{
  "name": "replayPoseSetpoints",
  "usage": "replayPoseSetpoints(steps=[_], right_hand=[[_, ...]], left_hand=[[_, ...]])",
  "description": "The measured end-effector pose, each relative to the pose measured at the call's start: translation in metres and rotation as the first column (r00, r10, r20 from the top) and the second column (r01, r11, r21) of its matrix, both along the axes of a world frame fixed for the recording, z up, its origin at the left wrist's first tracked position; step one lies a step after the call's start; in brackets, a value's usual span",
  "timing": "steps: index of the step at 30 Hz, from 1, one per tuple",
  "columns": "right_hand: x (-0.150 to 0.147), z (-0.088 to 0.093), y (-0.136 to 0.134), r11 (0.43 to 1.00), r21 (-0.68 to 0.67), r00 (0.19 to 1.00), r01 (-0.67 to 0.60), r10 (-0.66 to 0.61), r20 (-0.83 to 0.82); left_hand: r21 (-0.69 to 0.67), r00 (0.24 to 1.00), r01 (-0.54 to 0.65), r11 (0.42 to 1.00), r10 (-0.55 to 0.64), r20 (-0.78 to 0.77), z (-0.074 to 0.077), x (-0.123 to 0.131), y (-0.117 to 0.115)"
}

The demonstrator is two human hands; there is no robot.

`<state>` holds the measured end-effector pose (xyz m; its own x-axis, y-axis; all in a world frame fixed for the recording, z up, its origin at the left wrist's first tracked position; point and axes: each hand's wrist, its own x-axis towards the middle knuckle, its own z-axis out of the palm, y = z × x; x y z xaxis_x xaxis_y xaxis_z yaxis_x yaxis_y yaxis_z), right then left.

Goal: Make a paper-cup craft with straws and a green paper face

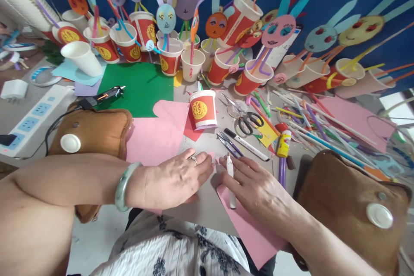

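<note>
My left hand [171,179], with a ring and a jade-green bangle, lies palm down over the table, fingers stretched to the right. Its fingertips touch or nearly touch a small pink paper piece [211,155]; how firmly, I cannot tell. A white marker [230,185] is held in my right hand [255,179], its dark tip pointing away from me. Both hands' fingertips almost meet. Under my right hand lies a pink paper sheet [255,237]. Just beyond the hands are thread snips [229,144], a second marker [250,145] and a red-and-white paper cup [208,110].
Cups with paper rabbit heads [166,18] line the back. Black-handled scissors [247,123], a glue stick [283,142] and coloured pipe cleaners [317,116] lie to the right. At left are green paper [142,82], a glue gun [103,97] and a power strip [39,112]. Brown cushions [349,211] flank me.
</note>
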<state>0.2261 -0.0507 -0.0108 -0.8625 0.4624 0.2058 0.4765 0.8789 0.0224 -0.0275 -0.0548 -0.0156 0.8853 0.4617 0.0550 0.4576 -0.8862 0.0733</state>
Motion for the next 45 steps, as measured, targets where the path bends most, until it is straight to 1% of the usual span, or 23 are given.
replayPoseSetpoints(steps=[3,8,13,21,26,32,34,36,38,39,41,43,45], right_hand=[[0.0,-0.003,-0.002,0.999,0.034,0.999,0.0,-0.001,0.033],[-0.001,-0.006,0.003,1.0,0.003,1.0,0.002,-0.002,0.022],[-0.002,-0.005,0.005,1.0,-0.025,1.0,0.005,-0.005,-0.006],[-0.003,-0.004,0.005,1.0,0.007,1.0,-0.009,0.009,0.005],[-0.002,-0.006,0.004,1.0,0.016,1.0,0.001,-0.001,0.018],[-0.002,-0.005,0.004,1.0,-0.008,1.0,-0.005,0.005,0.009],[-0.003,-0.004,0.005,1.0,-0.015,1.0,0.008,-0.008,-0.015],[-0.003,-0.005,0.007,0.998,-0.037,0.996,0.043,-0.046,-0.074],[-0.003,-0.007,0.008,0.992,-0.087,0.973,0.09,-0.106,-0.205],[-0.003,-0.008,0.008,0.985,-0.124,0.946,0.12,-0.151,-0.285],[-0.004,-0.01,0.007,0.96,-0.207,0.864,0.189,-0.263,-0.431],[-0.004,-0.012,0.004,0.927,-0.267,0.784,0.262,-0.366,-0.502],[-0.005,-0.013,0.002,0.908,-0.292,0.745,0.301,-0.415,-0.522]], left_hand=[[-0.019,1.0,-0.021,1.0,0.02,-0.011,-0.003,0.003,-0.003],[-0.012,0.998,-0.053,0.999,0.053,-0.025,-0.002,0.008,-0.006],[0.029,0.997,-0.054,0.998,0.055,-0.055,-0.003,0.01,-0.005],[0.015,0.997,-0.07,0.997,0.07,-0.039,-0.003,0.009,-0.003],[0.022,0.997,-0.057,0.998,0.058,-0.045,-0.005,0.01,-0.001],[0.005,0.998,-0.056,0.998,0.056,0.01,-0.012,0.012,0.005],[0.006,0.998,-0.053,0.999,0.053,0.038,-0.012,0.012,0.006],[0.003,0.997,-0.054,0.999,0.054,0.051,-0.012,0.011,0.006],[-0.01,0.998,-0.049,0.999,0.049,0.05,-0.011,0.011,0.007],[-0.02,0.998,-0.042,0.999,0.043,0.05,-0.011,0.012,0.008],[-0.046,0.998,-0.028,0.999,0.031,0.055,-0.011,0.013,0.009],[-0.065,0.998,-0.024,0.998,0.028,0.059,-0.013,0.014,0.01],[-0.068,0.998,-0.025,0.997,0.028,0.054,-0.015,0.014,0.01]])
